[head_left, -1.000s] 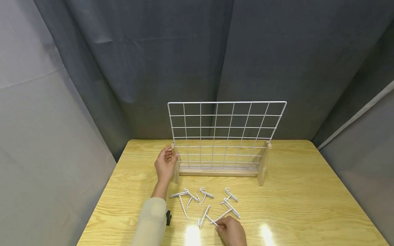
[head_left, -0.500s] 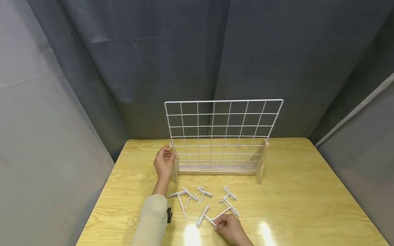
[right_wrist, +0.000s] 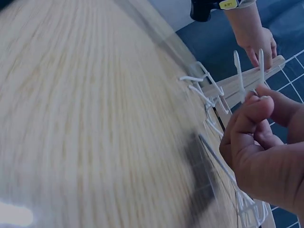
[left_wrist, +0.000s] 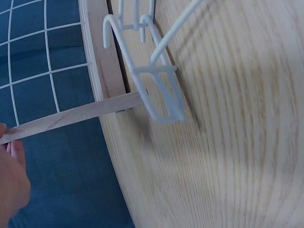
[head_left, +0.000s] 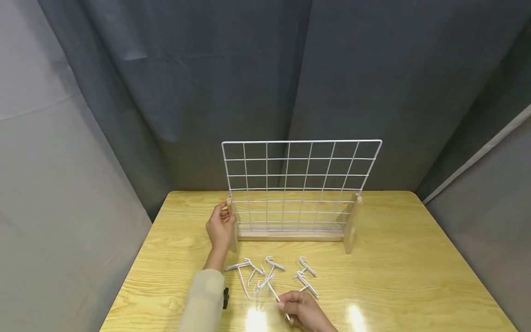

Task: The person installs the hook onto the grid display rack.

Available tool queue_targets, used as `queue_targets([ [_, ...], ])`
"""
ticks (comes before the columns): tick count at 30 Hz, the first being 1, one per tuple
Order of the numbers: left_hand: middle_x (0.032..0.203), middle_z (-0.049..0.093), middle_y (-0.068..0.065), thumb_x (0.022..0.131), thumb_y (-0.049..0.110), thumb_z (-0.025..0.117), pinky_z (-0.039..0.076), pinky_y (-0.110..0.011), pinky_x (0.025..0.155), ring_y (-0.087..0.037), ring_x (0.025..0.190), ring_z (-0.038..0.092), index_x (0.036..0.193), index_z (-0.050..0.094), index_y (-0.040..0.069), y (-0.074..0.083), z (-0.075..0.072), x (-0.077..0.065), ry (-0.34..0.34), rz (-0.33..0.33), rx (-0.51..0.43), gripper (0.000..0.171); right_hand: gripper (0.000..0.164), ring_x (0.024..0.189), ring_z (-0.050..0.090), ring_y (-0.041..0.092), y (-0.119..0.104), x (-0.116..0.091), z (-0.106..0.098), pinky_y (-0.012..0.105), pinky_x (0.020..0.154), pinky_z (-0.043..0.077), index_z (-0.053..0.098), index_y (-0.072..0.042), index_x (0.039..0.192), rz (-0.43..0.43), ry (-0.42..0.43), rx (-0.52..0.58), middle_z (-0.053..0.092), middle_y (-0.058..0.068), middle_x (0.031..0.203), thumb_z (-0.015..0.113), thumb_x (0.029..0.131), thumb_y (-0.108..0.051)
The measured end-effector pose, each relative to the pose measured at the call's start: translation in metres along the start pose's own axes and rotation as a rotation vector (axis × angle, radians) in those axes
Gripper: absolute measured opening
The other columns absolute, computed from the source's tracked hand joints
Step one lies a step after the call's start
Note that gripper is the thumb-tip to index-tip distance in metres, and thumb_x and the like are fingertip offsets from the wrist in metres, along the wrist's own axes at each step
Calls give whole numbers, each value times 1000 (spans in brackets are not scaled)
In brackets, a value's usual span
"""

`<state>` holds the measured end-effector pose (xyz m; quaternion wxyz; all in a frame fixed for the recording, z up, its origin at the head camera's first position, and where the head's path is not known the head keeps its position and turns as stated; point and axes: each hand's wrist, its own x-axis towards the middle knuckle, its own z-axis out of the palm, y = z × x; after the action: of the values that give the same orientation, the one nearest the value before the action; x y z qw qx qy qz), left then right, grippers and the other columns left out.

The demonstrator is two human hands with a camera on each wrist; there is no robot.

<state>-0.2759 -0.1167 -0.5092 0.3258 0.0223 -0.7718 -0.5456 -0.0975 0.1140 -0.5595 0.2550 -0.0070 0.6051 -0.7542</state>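
My left hand [head_left: 221,228] grips the left wooden upright [head_left: 233,233] of a stand that carries a white wire grid panel [head_left: 302,141]. In the left wrist view, fingers [left_wrist: 18,152] lie against that upright [left_wrist: 71,115]. Near the front of the table, my right hand [head_left: 306,311] pinches the long prong of a white wire display hook [head_left: 272,290], its double-hooked end pointing toward the stand. The right wrist view shows the right hand [right_wrist: 270,152] close up, with the hook's two curved tips [right_wrist: 239,71] beyond the fingers; part of the hook is hidden behind them.
Several more white hooks lie on the wooden table [head_left: 394,267]: a left pair [head_left: 244,282], one in the middle [head_left: 275,265], and two at right [head_left: 309,285]. Behind the table hangs a dark curtain [head_left: 199,92]; lighter grey cloth [head_left: 62,184] is at the left.
My right hand has picked the hook up off the table and shifted it slightly left, away from the right-hand hooks. The left hand stays on the upright.
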Motion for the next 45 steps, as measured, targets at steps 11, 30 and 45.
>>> queue_targets([
  [11,76,66,-10,70,-4,68,55,-27,61,-22,68,66,100,60,3,-3,-6,2,-53,19,64,32,14,61,50,3,-11,11,8,11,50,42,58,6,101,0,-8,363,57,3,83,53,90,-1],
  [30,80,64,-11,65,-2,67,55,-32,61,-23,70,64,91,56,3,-3,-1,5,-5,90,179,28,28,64,55,4,-49,33,14,8,49,36,54,-10,86,-20,-214,701,60,-1,77,29,98,-6],
  [45,79,61,-6,72,8,64,53,-36,65,-21,71,61,84,54,6,-4,6,1,18,-5,198,16,31,63,53,4,-78,56,16,11,54,39,58,-10,77,-62,-95,614,59,-3,71,34,95,-4],
])
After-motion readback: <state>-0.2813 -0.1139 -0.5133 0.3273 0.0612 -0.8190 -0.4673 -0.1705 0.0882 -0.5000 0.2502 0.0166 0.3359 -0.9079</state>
